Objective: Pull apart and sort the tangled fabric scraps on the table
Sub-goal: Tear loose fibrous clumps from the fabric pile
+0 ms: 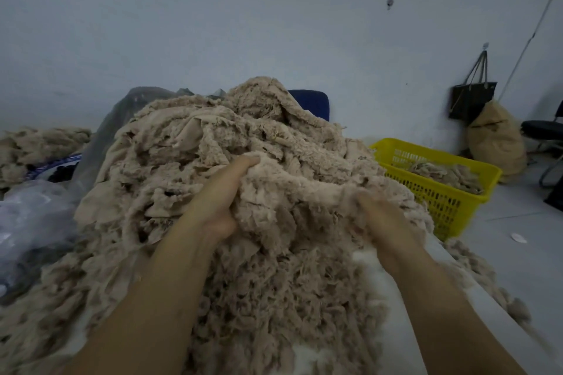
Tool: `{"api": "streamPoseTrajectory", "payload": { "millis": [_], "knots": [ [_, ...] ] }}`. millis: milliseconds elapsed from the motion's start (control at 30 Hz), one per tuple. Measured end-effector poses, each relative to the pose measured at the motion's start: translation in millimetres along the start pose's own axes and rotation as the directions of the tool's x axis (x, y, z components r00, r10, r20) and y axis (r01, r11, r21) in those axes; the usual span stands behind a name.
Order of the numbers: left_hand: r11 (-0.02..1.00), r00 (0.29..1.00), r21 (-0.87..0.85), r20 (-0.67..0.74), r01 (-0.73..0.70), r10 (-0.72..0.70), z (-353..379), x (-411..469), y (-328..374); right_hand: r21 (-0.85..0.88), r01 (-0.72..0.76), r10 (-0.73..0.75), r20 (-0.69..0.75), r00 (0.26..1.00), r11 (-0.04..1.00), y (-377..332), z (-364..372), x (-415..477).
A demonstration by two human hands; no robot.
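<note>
Table (377, 280) swamped by tangled scraps (195, 137); left hand (217, 204) clutching 1 clump (274, 192); right hand (387, 219) blurred, can't tell; could drag neighbours off.

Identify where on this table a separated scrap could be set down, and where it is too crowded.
Bare white table shows only around the right hand and forearm, bordered by the scrap pile and the table's right edge, plus a strip at the near edge. The centre and left are buried under scraps, with plastic bags far left.
</note>
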State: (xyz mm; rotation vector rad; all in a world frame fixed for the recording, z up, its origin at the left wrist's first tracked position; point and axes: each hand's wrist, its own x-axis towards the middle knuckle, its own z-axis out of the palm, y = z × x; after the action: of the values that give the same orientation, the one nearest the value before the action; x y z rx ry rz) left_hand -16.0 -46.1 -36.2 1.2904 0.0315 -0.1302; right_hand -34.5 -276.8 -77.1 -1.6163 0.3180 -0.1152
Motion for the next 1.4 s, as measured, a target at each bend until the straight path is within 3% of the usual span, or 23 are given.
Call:
{"api": "streamPoseTrajectory", "payload": {
  "millis": [33, 67, 133, 167, 233, 300, 367, 467, 533, 600, 733, 833, 933, 1033, 1100, 1167, 1233, 1267, 1333, 1400],
  "knots": [
    [1.0, 0.999, 0.01, 0.037, 0.01, -0.01, 3.3, -2.3, -0.4, -0.279, 0.086, -0.102, -0.044, 0.994, 0.956, 0.6, 3.1, -0.9],
    [1.0, 0.997, 0.027, 0.07, 0.013, -0.014, 6.8, -3.9, -1.2, -0.411, 0.187, -0.222, -0.037, 0.974, 0.892, 0.1, 7.2, -4.2],
    [0.998, 0.991, 0.057, 0.133, -0.008, 0.0, 13.0, -6.3, -3.7, -0.318, 0.389, -0.374, 0.109, 0.921, 0.865, -3.2, 15.2, -14.7],
    [0.997, 0.986, 0.069, 0.165, -0.027, 0.015, 14.7, -7.6, -4.4, -0.233, 0.451, -0.405, 0.22, 0.887, 0.861, -5.3, 21.4, -20.9],
    [0.992, 0.968, 0.11, 0.248, -0.06, 0.031, 17.2, -11.4, -4.9, -0.232, 0.524, -0.416, 0.387, 0.823, 0.82, -6.0, 32.3, -25.5],
    [0.987, 0.946, 0.142, 0.322, -0.075, 0.026, 17.7, -13.8, -6.8, -0.321, 0.576, -0.477, 0.338, 0.811, 0.752, -7.6, 38.3, -22.8],
    [0.982, 0.938, 0.173, 0.345, -0.079, 0.015, 14.6, -15.0, -6.8, -0.329, 0.58, -0.572, 0.131, 0.81, 0.746, -12.2, 36.6, -16.0],
    [0.968, 0.937, 0.245, 0.346, -0.053, -0.036, 6.2, -16.2, -3.3, -0.239, 0.517, -0.548, -0.082, 0.832, 0.822, -17.7, 24.2, -9.4],
    [0.964, 0.934, 0.261, 0.354, -0.052, -0.046, 3.6, -17.2, -3.4, -0.219, 0.496, -0.519, -0.064, 0.852, 0.84, -17.4, 20.6, -9.4],
    [0.963, 0.935, 0.263, 0.353, -0.063, -0.036, 7.8, -16.5, -4.2, -0.155, 0.524, -0.522, 0.056, 0.851, 0.838, -15.5, 27.4, -15.8],
    [0.904, 0.91, 0.404, 0.411, -0.139, -0.044, 23.3, -20.6, -3.4, -0.21, 0.607, -0.527, 0.334, 0.781, 0.767, -16.8, 47.9, -27.9],
    [0.832, 0.914, 0.517, 0.406, -0.201, -0.031, 14.5, -23.0, 4.8, -0.35, 0.61, -0.566, 0.23, 0.791, 0.711, -21.4, 41.3, -17.9],
    [0.637, 0.923, 0.722, 0.384, -0.272, -0.04, 0.4, -20.9, 2.7, -0.212, 0.568, -0.556, 0.12, 0.823, 0.795, -21.2, 30.8, -9.0],
    [0.529, 0.962, 0.807, 0.181, -0.264, 0.204, -3.9, -10.6, -5.0, -0.058, 0.441, -0.437, 0.07, 0.897, 0.896, -17.7, 28.4, -5.7],
    [0.439, 0.885, 0.885, -0.072, -0.157, 0.461, -21.1, -4.2, -0.8, 0.123, 0.306, -0.302, -0.054, 0.952, 0.944, -15.1, 13.6, -1.8],
    [0.573, 0.806, 0.812, -0.264, -0.11, 0.529, -41.4, 2.0, 8.6, 0.255, 0.261, -0.233, -0.137, 0.963, 0.931, -16.0, -5.7, 2.5],
    [0.815, 0.867, 0.558, -0.315, -0.159, 0.385, -41.0, 6.0, 9.8, 0.371, 0.194, -0.182, -0.069, 0.981, 0.908, -17.9, -10.2, 3.1],
    [0.907, 0.92, 0.388, -0.272, -0.164, 0.282, -29.8, 4.6, 7.6, 0.422, 0.138, -0.153, 0.001, 0.988, 0.896, -17.8, -4.5, 2.2],
    [0.971, 0.972, 0.192, -0.158, -0.141, 0.173, -2.9, 1.3, -5.1, 0.478, 0.023, -0.098, 0.132, 0.986, 0.878, -20.4, 12.5, -5.8],
    [0.945, 0.969, 0.267, -0.108, -0.186, 0.221, 17.6, -0.4, -16.4, 0.543, -0.051, -0.095, 0.238, 0.967, 0.838, -23.7, 25.4, -12.5]
  ]
}}
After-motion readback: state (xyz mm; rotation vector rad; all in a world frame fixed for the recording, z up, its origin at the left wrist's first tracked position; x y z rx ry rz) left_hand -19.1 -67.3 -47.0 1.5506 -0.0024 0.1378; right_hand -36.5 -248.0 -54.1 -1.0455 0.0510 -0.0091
